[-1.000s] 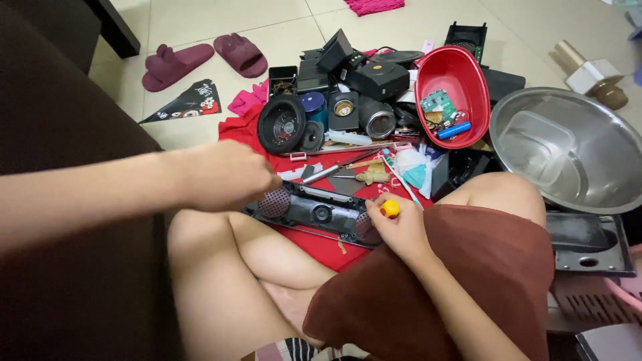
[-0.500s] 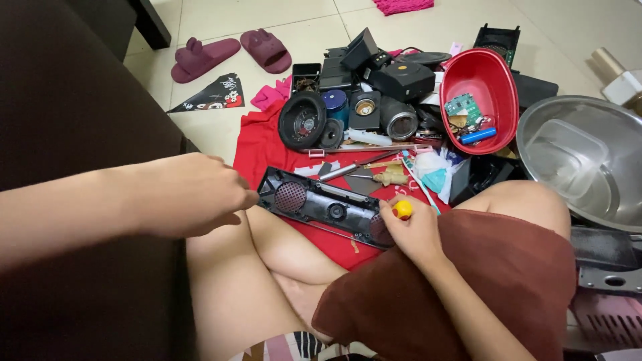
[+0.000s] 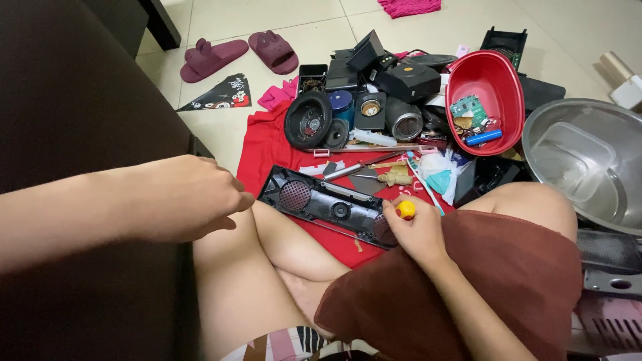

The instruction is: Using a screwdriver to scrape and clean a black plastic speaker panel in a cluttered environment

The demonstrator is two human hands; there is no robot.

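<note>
Right hand (image 3: 416, 234): fingers closed around a screwdriver (image 3: 405, 210), only its yellow-and-red handle end showing; the tip is hidden against the right end of the black panel (image 3: 328, 202). Panel lies on the near edge of the red cloth (image 3: 267, 144), against the person's legs. Left hand (image 3: 187, 197): loosely curled, holding nothing, hovering just left of the panel, not touching it. Red tub (image 3: 498, 73) at the cloth's far right corner holds a green circuit board (image 3: 466, 106) and a blue cell (image 3: 484, 137). Steel bowl (image 3: 618, 200), further right, contains a clear plastic tub (image 3: 576, 159).
</note>
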